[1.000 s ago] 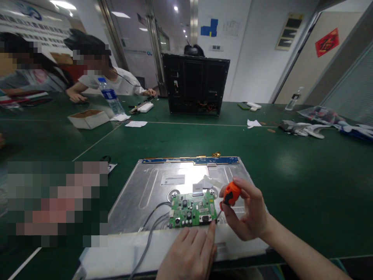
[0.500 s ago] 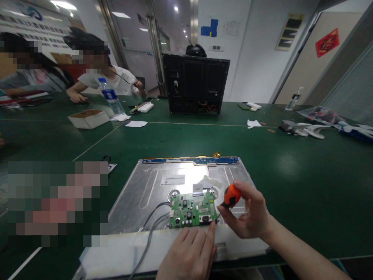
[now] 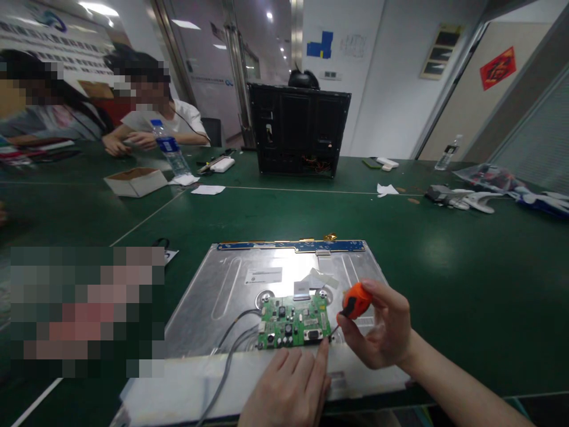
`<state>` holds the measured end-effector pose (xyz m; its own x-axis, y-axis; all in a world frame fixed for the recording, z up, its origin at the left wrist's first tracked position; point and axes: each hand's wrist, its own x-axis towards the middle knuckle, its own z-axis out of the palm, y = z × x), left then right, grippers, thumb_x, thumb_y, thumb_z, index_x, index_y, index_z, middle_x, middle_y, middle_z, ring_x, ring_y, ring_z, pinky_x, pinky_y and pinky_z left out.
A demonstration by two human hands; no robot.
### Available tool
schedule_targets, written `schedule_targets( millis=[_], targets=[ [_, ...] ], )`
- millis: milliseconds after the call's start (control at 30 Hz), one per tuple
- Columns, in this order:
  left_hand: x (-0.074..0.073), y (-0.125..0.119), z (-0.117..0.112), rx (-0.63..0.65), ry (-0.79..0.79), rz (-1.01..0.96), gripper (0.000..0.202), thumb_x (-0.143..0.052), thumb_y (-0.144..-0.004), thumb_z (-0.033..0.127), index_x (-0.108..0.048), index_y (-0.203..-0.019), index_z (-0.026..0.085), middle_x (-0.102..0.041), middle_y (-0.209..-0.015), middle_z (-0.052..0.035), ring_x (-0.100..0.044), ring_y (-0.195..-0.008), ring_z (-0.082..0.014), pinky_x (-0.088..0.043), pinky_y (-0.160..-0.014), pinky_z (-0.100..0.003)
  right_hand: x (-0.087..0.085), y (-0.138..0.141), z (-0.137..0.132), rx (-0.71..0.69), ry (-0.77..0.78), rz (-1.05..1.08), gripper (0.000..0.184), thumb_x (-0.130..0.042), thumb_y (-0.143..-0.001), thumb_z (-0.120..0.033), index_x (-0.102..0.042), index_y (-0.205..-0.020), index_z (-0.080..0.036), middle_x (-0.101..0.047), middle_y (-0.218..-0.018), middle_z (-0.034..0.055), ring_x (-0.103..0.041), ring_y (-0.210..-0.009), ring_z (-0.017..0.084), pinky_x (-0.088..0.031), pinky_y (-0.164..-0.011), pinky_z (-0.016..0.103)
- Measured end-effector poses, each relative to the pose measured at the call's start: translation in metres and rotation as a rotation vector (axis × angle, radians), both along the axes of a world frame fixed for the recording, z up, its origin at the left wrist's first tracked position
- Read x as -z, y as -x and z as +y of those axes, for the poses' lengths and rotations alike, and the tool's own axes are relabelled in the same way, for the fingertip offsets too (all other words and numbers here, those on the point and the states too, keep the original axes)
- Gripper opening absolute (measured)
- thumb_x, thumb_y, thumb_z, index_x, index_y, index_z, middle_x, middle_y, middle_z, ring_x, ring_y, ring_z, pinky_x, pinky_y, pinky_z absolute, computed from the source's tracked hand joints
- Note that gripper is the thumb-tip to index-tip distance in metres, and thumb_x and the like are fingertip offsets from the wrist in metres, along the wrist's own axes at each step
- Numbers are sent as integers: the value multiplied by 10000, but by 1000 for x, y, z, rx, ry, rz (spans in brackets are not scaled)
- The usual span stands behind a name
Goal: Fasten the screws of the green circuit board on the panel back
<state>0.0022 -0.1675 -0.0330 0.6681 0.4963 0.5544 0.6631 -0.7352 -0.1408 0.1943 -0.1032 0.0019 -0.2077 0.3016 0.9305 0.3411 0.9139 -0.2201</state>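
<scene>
My right hand pinches the handle of a stubby orange and black screwdriver between thumb and fingers. Its thin shaft slants down to the lower right corner of a green circuit board. My left hand lies on the white lower strip of a silver display panel. Its fingers are stretched out, with the index fingertip at that same board corner, by the screwdriver tip. Grey cables run from the board's left side. A blue circuit strip lines the panel's far edge.
On the green table a black monitor housing stands upright. Toward the left are a cardboard box and a water bottle; white gloves lie right. Two people sit at the far left. Blurred blocks cover the near left.
The screwdriver handle has tilted and moved slightly right, showing more of its shaft. My left hand has stayed in place. A seated person's raised hand has come down to the table.
</scene>
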Motion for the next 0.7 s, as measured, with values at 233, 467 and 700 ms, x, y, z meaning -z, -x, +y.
schedule_targets(
  millis=[233,467,700],
  targets=[
    [0,-1,0,-6,5,3,376,-255,-1064,117,-585,-1220,26,-637,-756,-40,-597,-617,-179,-439,-602,-337,-6,0,1,20,-25,-25,740,-601,-840,-88,-326,-1524,-158,-622,-890,26,-546,-522,122,-524,-441,260],
    [1,-1,1,1,-11,-19,394,-243,-1067,122,-607,-1192,38,-630,-731,-32,-580,-596,-171,-422,-597,-323,-10,0,2,-122,34,-16,747,-541,-798,-66,-338,-1510,-160,-590,-829,15,-561,-551,140,-529,-447,262],
    [-1,-1,2,6,-9,-19,391,-239,-1066,115,-602,-1190,32,-636,-733,-31,-591,-600,-171,-430,-593,-322,-6,0,2,-77,27,0,754,-554,-791,-45,-350,-1509,-156,-604,-812,5,-538,-527,133,-529,-450,261]
  ],
)
